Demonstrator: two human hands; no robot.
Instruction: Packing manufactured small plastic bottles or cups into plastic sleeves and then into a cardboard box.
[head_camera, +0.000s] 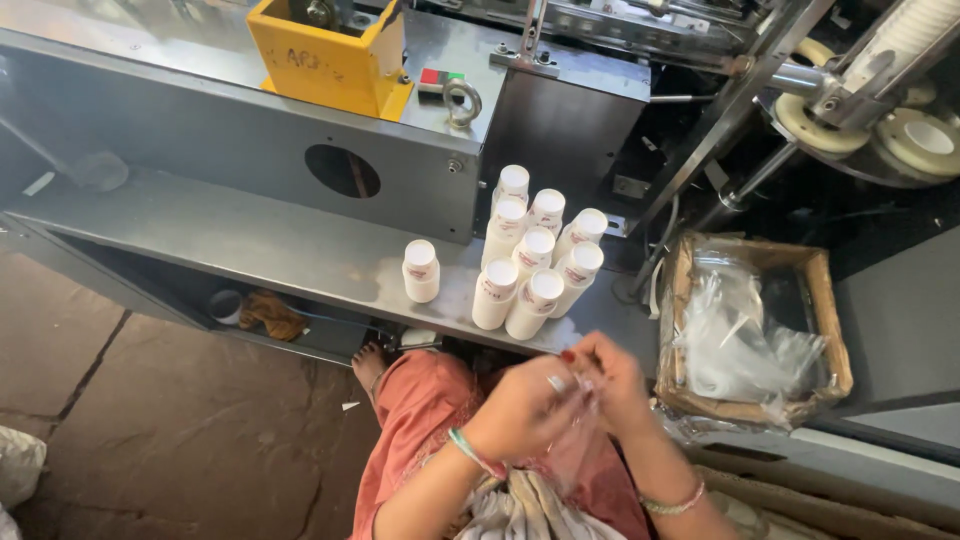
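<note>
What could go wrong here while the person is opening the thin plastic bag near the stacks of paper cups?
The clear plastic bag, pulled between the left hand and right hand, may tear. The cup stacks lean together near the shelf edge; a bump might topple them to the floor. The single stack stands unsupported.

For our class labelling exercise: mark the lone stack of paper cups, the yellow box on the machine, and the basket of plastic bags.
lone stack of paper cups (421, 271), head view, side wall.
yellow box (318, 60), head view, front face.
basket (833, 330), head view, right rim.
</note>
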